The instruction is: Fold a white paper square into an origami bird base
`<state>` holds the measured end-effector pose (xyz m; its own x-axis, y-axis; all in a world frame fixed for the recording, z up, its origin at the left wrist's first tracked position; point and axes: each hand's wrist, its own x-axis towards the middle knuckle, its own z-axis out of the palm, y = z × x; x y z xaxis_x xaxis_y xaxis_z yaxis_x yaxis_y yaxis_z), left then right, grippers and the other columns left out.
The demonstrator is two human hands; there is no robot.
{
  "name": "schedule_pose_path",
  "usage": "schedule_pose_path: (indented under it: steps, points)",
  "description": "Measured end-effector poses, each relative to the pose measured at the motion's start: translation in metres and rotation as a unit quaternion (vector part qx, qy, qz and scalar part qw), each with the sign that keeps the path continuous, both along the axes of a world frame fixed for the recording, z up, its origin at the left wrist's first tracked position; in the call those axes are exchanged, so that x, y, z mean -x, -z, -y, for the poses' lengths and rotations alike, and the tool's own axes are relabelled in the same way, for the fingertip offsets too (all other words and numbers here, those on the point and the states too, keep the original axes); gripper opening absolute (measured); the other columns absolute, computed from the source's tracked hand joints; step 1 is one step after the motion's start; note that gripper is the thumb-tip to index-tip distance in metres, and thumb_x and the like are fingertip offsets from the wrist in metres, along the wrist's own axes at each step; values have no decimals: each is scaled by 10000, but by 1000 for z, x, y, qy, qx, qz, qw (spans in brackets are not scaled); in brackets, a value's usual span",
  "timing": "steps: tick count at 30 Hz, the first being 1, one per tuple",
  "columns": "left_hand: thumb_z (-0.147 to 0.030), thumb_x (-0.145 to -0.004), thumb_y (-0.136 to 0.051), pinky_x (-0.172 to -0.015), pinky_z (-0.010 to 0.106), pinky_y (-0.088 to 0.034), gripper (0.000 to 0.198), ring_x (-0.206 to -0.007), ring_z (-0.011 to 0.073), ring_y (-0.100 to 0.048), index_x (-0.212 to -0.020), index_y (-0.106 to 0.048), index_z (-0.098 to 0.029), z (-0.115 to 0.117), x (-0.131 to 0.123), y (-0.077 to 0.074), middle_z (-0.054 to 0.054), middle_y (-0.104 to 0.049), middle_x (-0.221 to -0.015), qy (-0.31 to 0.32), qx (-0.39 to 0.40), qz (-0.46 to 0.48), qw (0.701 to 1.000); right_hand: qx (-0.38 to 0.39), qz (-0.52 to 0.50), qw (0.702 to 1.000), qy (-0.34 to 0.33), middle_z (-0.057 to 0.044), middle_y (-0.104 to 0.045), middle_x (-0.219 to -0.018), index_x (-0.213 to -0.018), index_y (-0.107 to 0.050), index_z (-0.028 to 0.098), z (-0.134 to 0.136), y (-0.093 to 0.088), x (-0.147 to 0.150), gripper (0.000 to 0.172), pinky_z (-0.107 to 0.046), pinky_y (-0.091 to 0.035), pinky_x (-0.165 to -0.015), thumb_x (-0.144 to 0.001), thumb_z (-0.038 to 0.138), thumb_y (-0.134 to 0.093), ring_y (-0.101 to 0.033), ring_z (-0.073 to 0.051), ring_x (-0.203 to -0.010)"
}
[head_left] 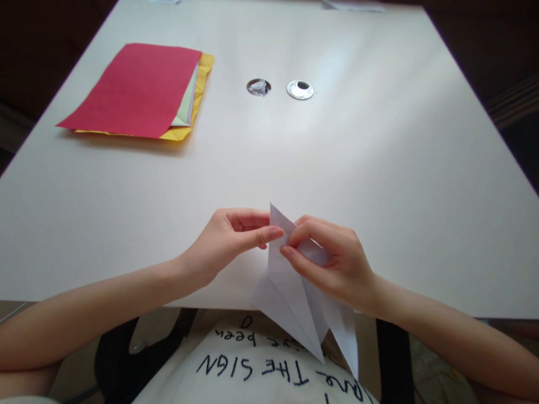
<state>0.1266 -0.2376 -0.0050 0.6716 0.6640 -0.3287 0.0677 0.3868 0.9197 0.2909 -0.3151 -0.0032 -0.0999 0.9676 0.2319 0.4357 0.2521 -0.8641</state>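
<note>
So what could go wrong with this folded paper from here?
The left hand and right hand pinch the folded white paper in the air, not flat on the table, so a crease may come out crooked.
Both grips sit close together near the top point; pulling apart might tear the layers.
The long lower points hang past the table's near edge and could catch and bend.

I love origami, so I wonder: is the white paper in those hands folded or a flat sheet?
Folded. The white paper shows layered flaps ending in sharp points, pinched by the left hand and right hand.
</note>
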Motion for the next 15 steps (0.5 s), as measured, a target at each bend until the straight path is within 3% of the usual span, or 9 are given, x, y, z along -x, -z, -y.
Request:
schedule_pose_path:
  steps: [7, 15]
  points:
    - [-241, -711, -710, -552, 183, -441, 41, -590, 87, -550, -742, -725, -219, 2, 0, -2, -17, -683, -681, 3, -56, -51, 997, -24, 28, 999, 25, 13, -549, -647, -717, -549, 165, 0, 0, -1, 86, -206, -386, -513, -795, 146, -582, -491, -78, -566]
    - [-239, -722, -699, -538, 147, -436, 48, -577, 64, -546, -697, -697, -199, 2, 0, -4, -38, -663, -662, -72, -72, -45, 994, -16, 34, 999, 24, -14, -563, -774, -732, -563, 168, -1, -3, -3, 73, -213, -433, -581, -776, 120, -594, -537, -91, -666]
